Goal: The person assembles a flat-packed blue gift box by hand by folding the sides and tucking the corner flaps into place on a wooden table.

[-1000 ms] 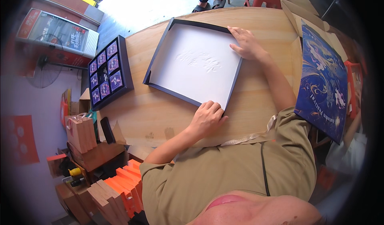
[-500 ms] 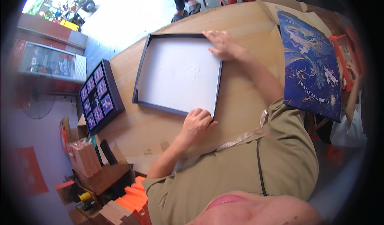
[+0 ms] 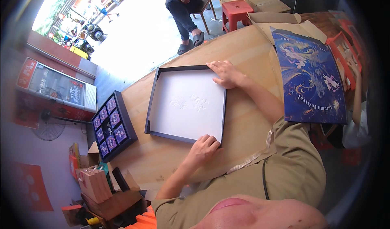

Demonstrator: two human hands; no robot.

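A shallow dark-blue box lid [image 3: 185,103] lies on the wooden table with its white inside facing up. Faint raised marks show in the middle of that white face. My left hand [image 3: 202,151] is curled over the lid's near right corner, fingers bent on the rim. At the far right corner my right hand [image 3: 228,75] holds the rim, its fingers over the edge and its thumb apart on the inner side. To the left, a dark-blue gift box [image 3: 115,125] with several purple patterned small packs in compartments rests on the table, tilted toward the left.
A blue decorated bag or panel [image 3: 310,78] stands at the right, by an open cardboard box [image 3: 284,21]. Red stool [image 3: 236,14] and a seated person [image 3: 185,13] are beyond the table. Paper bags [image 3: 94,184] crowd the lower left. Another person's arm [image 3: 357,94] shows at far right.
The whole view has shifted, so the table sits lower and more of the seated person shows. Both hands stay on the same two corners of the lid.
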